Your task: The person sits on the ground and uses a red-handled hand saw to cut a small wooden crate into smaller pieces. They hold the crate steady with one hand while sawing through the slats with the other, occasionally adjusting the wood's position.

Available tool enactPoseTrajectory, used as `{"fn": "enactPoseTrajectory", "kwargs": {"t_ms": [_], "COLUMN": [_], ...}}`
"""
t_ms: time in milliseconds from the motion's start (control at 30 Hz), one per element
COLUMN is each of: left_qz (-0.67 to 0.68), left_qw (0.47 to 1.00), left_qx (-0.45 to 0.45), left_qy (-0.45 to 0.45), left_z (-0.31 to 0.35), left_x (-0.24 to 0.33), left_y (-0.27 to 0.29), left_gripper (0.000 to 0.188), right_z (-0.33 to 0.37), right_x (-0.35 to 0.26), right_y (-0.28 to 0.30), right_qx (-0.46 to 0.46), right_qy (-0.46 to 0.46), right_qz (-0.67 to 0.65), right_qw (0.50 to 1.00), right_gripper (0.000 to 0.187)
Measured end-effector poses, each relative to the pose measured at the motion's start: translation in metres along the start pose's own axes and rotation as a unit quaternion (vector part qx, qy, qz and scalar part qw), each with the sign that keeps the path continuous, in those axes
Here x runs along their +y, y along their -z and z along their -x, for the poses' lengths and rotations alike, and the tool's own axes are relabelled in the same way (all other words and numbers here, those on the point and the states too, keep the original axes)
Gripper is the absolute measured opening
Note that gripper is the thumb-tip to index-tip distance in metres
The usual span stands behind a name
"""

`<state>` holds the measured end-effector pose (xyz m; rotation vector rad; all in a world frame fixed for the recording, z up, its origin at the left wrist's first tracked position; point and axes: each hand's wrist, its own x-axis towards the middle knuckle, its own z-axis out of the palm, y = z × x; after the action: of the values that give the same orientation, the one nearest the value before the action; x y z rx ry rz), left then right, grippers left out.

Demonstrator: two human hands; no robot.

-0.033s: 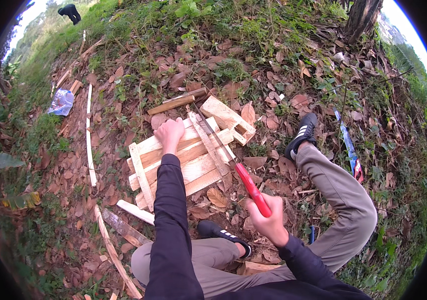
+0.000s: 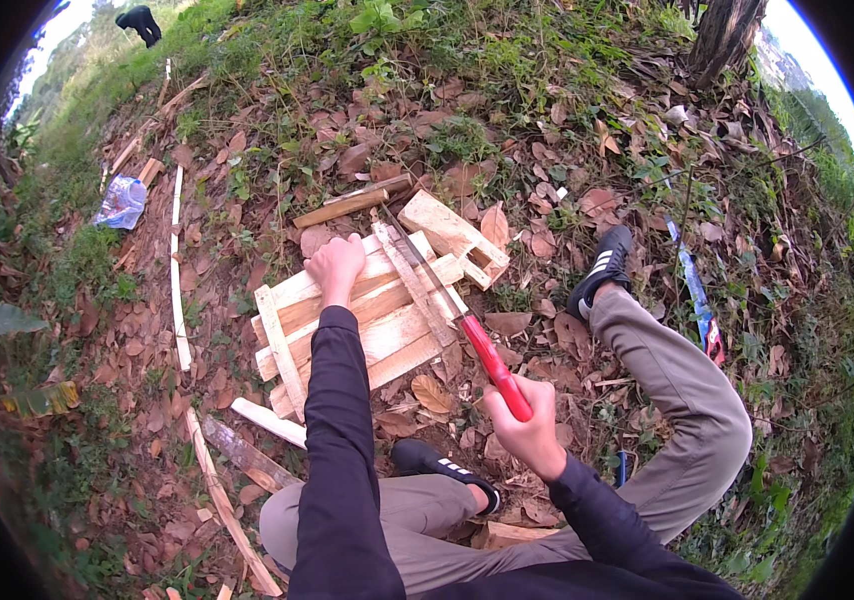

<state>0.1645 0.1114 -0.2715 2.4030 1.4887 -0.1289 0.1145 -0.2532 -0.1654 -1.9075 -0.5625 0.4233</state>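
A panel of pale wooden slats (image 2: 387, 335), joined by crosswise strips, lies tilted on the leafy ground before me. My left hand (image 2: 336, 268) is closed in a fist at its far edge, gripping the top slat; the fingertips are hidden. In my right hand (image 2: 529, 428) is a hand saw (image 2: 485, 352), held by its red handle. The saw's narrow blade runs away from me across the panel's right end, beside a crosswise strip (image 2: 415, 283). Where its teeth meet the wood is hard to make out.
A short wooden block (image 2: 442, 224) and split sticks (image 2: 352, 207) lie beyond the panel. Long strips (image 2: 179, 270) and a clear plastic bag (image 2: 123, 203) are at left. At right lies a blue and red long wrapper (image 2: 692, 275). A person (image 2: 140, 24) bends over far off.
My right hand and the saw have moved slightly away from me and to the left. The left hand and the panel keep their places.
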Motion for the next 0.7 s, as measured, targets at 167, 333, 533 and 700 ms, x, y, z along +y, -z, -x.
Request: {"fn": "enactPoseTrajectory", "kwargs": {"t_ms": [167,333,533,700], "left_qz": [-0.005,0.001,-0.015,-0.009], "left_qw": [1.000,1.000,1.000,1.000], "left_qx": [0.002,-0.017,-0.009,0.007], "left_qy": [-0.007,-0.012,-0.005,-0.017], "left_z": [-0.001,0.001,-0.002,0.004], "left_x": [0.000,0.004,0.002,0.005], "left_y": [0.002,0.001,0.000,0.002], "left_gripper": [0.062,0.062,0.060,0.060], "right_z": [0.066,0.021,0.069,0.029], "right_x": [-0.011,0.008,-0.009,0.015], "right_y": [0.032,0.001,0.029,0.001], "right_qx": [-0.013,-0.011,0.028,-0.022], "right_qy": [-0.013,0.009,-0.008,-0.004], "right_qz": [-0.038,-0.036,-0.052,-0.055], "right_qw": [0.999,0.999,0.998,0.998], "right_gripper": [0.012,0.015,0.018,0.024]}}
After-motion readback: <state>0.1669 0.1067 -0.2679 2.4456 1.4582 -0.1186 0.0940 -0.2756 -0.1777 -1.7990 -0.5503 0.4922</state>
